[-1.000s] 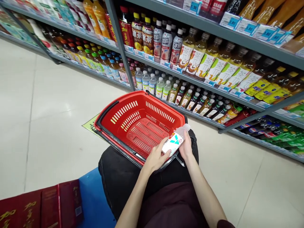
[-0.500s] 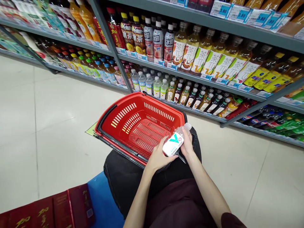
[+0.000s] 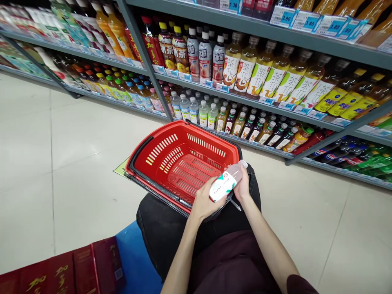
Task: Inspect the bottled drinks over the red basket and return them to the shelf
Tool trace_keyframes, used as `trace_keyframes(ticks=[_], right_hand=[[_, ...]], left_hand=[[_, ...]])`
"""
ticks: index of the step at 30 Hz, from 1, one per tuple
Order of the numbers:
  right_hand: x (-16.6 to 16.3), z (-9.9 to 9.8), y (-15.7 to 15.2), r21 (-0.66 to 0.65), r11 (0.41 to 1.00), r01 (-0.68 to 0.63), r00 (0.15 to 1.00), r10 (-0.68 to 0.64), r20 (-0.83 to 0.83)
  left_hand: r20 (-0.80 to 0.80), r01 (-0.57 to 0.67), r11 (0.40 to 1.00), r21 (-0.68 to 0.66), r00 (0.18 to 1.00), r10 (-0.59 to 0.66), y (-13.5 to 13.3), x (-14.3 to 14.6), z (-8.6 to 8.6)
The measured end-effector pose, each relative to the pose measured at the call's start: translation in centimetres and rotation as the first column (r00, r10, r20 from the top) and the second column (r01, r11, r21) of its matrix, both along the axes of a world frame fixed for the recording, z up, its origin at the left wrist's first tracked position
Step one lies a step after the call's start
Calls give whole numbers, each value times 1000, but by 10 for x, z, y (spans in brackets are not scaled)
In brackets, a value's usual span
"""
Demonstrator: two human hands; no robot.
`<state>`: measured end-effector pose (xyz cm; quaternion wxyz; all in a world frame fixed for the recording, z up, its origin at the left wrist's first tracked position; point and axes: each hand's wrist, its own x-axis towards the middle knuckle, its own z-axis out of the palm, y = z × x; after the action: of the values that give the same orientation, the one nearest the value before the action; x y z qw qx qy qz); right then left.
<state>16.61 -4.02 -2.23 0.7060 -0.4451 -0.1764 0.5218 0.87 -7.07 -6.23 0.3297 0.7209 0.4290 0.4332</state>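
A small clear bottle with a white and green label lies sideways in both my hands, over the near right corner of a red shopping basket. My left hand grips its bottom end. My right hand wraps round its cap end from the far side. The basket rests on my lap, its inside bare, its black handles folded down along the rim.
Grey store shelves full of drink bottles run across the top, with price tags on their edges. Small bottles stand on the low shelf just beyond the basket. Red boxes and a blue surface sit at my lower left. Pale tiled floor lies around.
The bottle has turned in my hands, so its label now shows a different face. Both hands stay over the basket's corner.
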Motion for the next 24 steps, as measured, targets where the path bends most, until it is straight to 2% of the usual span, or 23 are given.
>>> trace_keyframes(ticks=[3,6,12,18,21,24], right_hand=[[1,-1,-2,2,1000,-25,999,25,-40],[1,0,-2,-12,1000,-26,999,25,-45],[-2,6,2,-38,999,36,999,-36,-14],[-4,6,9,-81,992,100,995,-100,11],[-7,6,12,-117,976,185,983,-183,27],[-9,7,11,-71,985,159,987,-157,30]], left_hand=[[-38,56,992,-117,997,-61,0,-2,3],[-47,66,986,-152,996,-74,2,-2,3],[70,-11,998,61,998,7,6,2,-5],[96,-39,991,127,995,27,4,1,-4],[126,-97,993,74,988,87,4,-2,1],[149,-106,994,-31,983,110,6,-6,3]])
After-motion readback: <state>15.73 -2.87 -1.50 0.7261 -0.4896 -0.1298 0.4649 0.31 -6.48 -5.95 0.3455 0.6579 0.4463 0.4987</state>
